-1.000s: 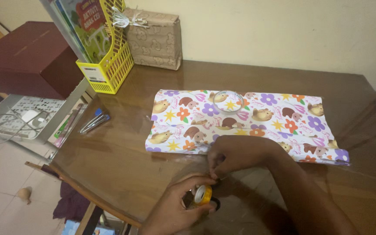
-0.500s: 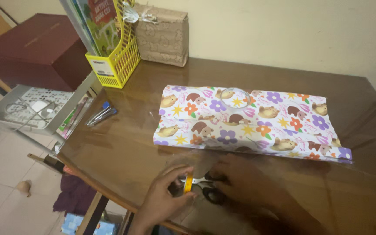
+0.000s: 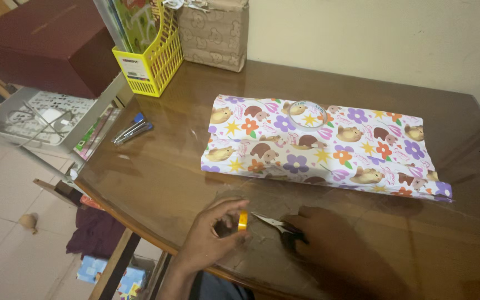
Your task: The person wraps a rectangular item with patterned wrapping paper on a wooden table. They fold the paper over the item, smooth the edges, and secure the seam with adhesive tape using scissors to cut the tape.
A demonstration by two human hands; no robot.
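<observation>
A parcel in flowered animal-print paper [image 3: 318, 147] lay across the brown table [image 3: 184, 161], a clear tape ring [image 3: 307, 113] resting on top. Pens [image 3: 131, 129] lay near the left edge; a yellow file rack [image 3: 150, 62] and brown-wrapped package [image 3: 215, 32] stood at the wall.

Bare tabletop [image 3: 162, 166] left of the wrapped parcel [image 3: 318, 147]; pens [image 3: 131, 130] and yellow file rack [image 3: 148, 61] beyond.
</observation>
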